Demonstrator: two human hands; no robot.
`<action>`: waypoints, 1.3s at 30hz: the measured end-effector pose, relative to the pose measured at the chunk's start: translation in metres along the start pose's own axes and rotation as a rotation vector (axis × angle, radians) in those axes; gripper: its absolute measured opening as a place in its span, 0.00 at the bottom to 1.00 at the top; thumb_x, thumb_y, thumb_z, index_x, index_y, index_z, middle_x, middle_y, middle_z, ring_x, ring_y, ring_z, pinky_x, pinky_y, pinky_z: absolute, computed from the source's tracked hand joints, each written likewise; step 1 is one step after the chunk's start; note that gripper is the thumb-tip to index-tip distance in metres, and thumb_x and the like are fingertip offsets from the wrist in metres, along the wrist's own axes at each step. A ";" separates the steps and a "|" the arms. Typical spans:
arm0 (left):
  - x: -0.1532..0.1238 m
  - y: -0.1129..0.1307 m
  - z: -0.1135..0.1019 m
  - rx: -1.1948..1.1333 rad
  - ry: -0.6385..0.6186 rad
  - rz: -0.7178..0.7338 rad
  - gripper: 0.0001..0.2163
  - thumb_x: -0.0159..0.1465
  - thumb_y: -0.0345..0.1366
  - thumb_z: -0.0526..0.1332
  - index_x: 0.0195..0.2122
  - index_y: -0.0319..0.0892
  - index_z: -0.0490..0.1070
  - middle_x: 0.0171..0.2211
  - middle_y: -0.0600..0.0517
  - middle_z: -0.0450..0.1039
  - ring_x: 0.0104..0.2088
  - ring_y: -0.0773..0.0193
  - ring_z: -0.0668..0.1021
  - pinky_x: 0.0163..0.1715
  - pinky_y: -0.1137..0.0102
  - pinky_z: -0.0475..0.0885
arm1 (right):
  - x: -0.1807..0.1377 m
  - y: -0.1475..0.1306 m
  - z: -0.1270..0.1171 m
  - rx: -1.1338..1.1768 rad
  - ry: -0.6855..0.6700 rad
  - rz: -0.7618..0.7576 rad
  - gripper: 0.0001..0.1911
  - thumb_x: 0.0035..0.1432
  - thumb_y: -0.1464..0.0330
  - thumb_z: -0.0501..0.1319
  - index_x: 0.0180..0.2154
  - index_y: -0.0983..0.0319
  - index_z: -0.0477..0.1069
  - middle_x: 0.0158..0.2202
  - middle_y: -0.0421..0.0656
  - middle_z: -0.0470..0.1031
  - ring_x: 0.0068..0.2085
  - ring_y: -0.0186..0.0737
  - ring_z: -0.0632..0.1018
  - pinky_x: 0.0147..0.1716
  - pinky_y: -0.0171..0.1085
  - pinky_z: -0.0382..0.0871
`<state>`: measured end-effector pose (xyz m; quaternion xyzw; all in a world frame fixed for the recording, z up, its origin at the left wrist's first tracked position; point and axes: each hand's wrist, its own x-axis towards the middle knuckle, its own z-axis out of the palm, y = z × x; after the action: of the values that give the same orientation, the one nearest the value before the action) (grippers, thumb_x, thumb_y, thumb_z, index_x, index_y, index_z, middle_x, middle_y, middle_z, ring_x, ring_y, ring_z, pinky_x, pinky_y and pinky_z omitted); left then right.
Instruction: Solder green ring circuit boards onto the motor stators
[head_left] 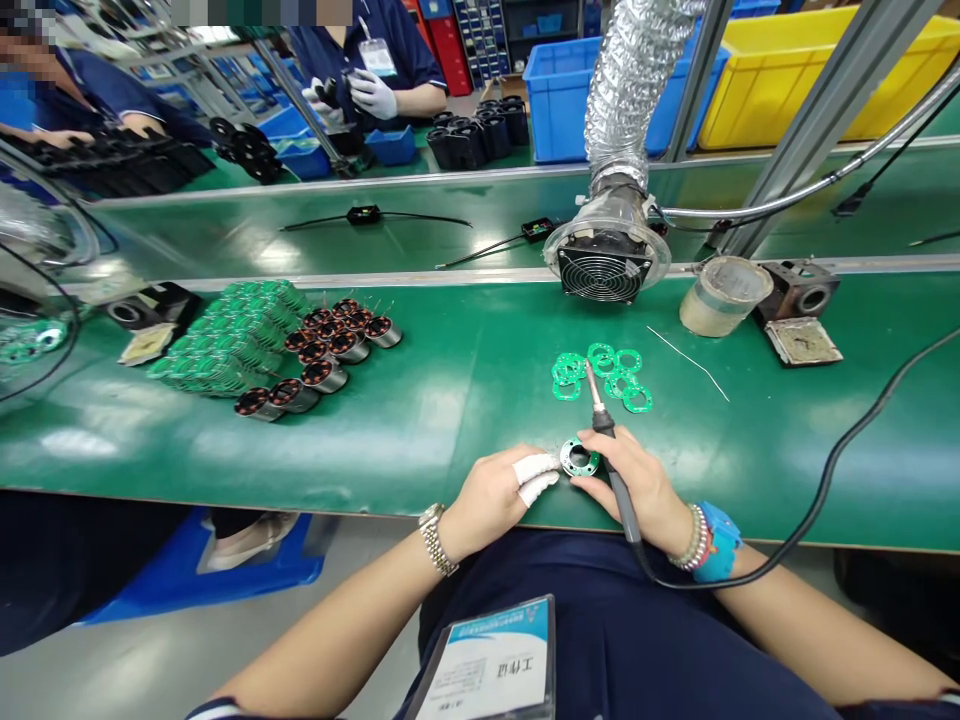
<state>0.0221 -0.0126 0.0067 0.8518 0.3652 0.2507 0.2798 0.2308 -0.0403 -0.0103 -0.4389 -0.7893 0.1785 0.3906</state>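
Observation:
Close to the bench's front edge is a small round motor [580, 458] topped with a green ring-shaped circuit board. My left hand [499, 495], with white covers on two fingertips, pinches it from the left side. A soldering iron [616, 485] is gripped in my right hand [645, 480], its tip pointing away over loose circuit board rings. The right thumb and a finger also reach the motor's right side. Several green ring boards [628, 361] lie just beyond, some overlapping. Further left stand several motors with copper windings [325, 376], beside stacked green boards [232, 335].
A fan on a foil duct [606, 272] hangs over the bench. To its right are a tape-like round tub [721, 300], a soldering iron stand [806, 300] and a bent solder wire [690, 362]. The iron's cable [825, 480] loops over my right forearm. Co-workers [375, 60] sit opposite.

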 end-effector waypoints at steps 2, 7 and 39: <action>0.002 -0.002 0.001 0.074 0.019 0.117 0.07 0.63 0.33 0.55 0.39 0.42 0.71 0.36 0.48 0.75 0.35 0.65 0.76 0.36 0.71 0.71 | 0.000 0.000 0.000 -0.002 0.004 -0.004 0.19 0.57 0.68 0.59 0.51 0.61 0.60 0.41 0.48 0.70 0.41 0.43 0.71 0.40 0.43 0.72; 0.015 0.002 0.004 -0.083 -0.057 -0.080 0.06 0.63 0.34 0.54 0.31 0.40 0.68 0.29 0.50 0.71 0.30 0.66 0.74 0.31 0.71 0.71 | 0.001 -0.001 -0.001 -0.004 0.004 -0.012 0.19 0.57 0.68 0.59 0.51 0.61 0.60 0.40 0.48 0.69 0.39 0.41 0.71 0.39 0.42 0.72; 0.010 0.012 0.004 -0.381 -0.194 -0.372 0.07 0.63 0.37 0.53 0.34 0.39 0.66 0.29 0.49 0.73 0.27 0.66 0.77 0.30 0.70 0.74 | 0.004 0.005 -0.009 0.075 -0.083 0.048 0.18 0.56 0.65 0.60 0.48 0.61 0.61 0.41 0.48 0.70 0.42 0.43 0.74 0.44 0.43 0.71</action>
<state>0.0363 -0.0131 0.0141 0.7222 0.4330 0.1766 0.5097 0.2394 -0.0353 -0.0057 -0.4348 -0.7870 0.2352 0.3690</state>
